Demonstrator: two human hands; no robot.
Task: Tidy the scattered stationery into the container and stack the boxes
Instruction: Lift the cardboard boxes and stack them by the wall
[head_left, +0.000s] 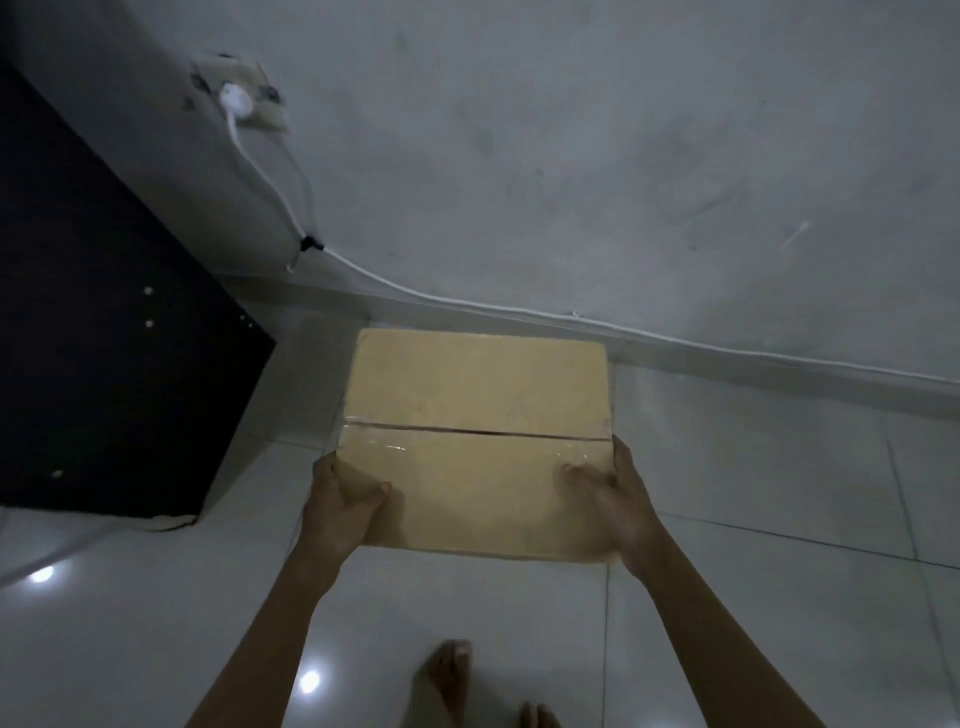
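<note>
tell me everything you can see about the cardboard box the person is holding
The cardboard box is tan, plain and closed, with its top flaps meeting at a dark seam across the middle and shiny clear tape over that seam near both ends. Its corners look slightly rounded and worn. It is held level above a white tiled floor, close to the grey wall. The left hand grips its near left edge and the right hand its near right edge, thumbs on top. Whether its underside rests on anything cannot be seen.
</note>
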